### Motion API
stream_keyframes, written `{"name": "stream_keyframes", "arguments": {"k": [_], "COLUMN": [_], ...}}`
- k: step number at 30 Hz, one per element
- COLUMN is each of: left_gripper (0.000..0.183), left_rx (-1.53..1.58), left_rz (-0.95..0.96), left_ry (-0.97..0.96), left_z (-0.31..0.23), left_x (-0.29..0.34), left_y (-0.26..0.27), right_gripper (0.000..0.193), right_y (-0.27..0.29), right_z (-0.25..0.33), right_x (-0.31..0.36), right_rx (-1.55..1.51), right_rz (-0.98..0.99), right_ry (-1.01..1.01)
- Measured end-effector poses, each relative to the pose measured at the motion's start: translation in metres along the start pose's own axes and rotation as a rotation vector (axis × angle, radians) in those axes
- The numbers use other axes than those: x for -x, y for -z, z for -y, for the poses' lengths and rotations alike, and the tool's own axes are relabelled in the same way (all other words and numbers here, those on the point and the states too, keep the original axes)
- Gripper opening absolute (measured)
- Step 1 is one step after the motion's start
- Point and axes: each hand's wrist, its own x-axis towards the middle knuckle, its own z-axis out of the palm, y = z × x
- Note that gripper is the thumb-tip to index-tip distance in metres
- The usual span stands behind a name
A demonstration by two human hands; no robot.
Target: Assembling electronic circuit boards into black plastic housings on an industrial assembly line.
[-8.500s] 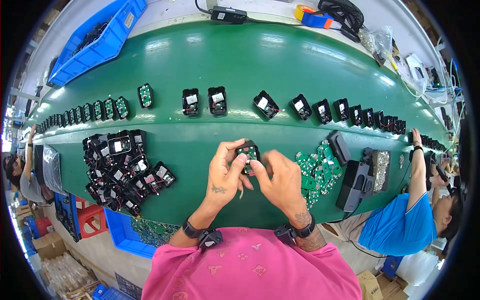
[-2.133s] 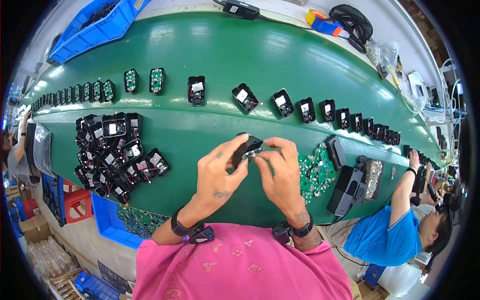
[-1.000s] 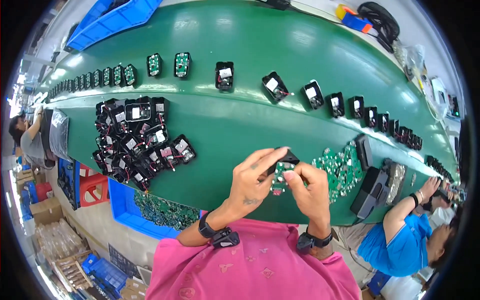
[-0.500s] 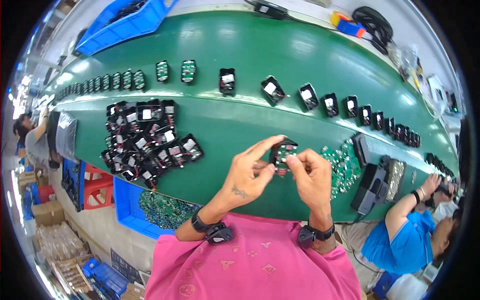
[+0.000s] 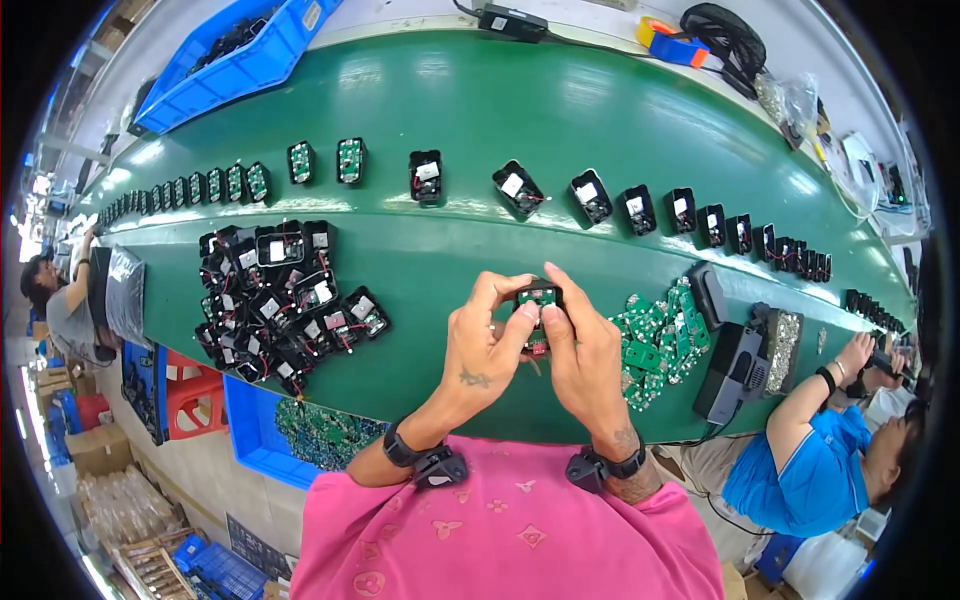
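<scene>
Both hands are closed round a small black plastic housing with a green circuit board (image 5: 539,297) in its open top. My left hand (image 5: 484,345) grips its left side, and my right hand (image 5: 582,350) its right side. Both thumbs press down on the board, and the fingers hide most of the housing. A reddish part shows below the thumbs. Just right of my right hand lies a pile of loose green circuit boards (image 5: 660,345). To the left, black housings (image 5: 268,305) with white labels and red wires are heaped together.
Along the green table (image 5: 440,95) runs a row of housings (image 5: 512,188), some with boards fitted. A blue bin (image 5: 225,65) stands far left; another blue bin (image 5: 262,450) holds boards below the table edge. A black device (image 5: 728,375) lies right, near a co-worker (image 5: 800,470).
My right hand has shifted left and closed in on the housing, its thumb now beside the left thumb on the board. The housing has moved slightly left and been turned more upright in view.
</scene>
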Motion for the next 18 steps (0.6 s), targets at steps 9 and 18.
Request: {"name": "stream_keyframes", "arguments": {"k": [9,18], "left_gripper": [0.025,0.024], "left_rx": [0.114,-0.102], "left_rz": [0.051,-0.110], "left_ry": [0.019,-0.266], "left_z": [0.018,0.011], "left_x": [-0.007,-0.010], "left_y": [0.006,0.015], "right_gripper": [0.033,0.032], "right_y": [-0.002,-0.029], "right_z": [-0.005,-0.005], "right_x": [-0.005,-0.015], "right_rx": [0.125,-0.468], "right_rz": [0.095,0.075], "right_ry": [0.013,-0.079]}}
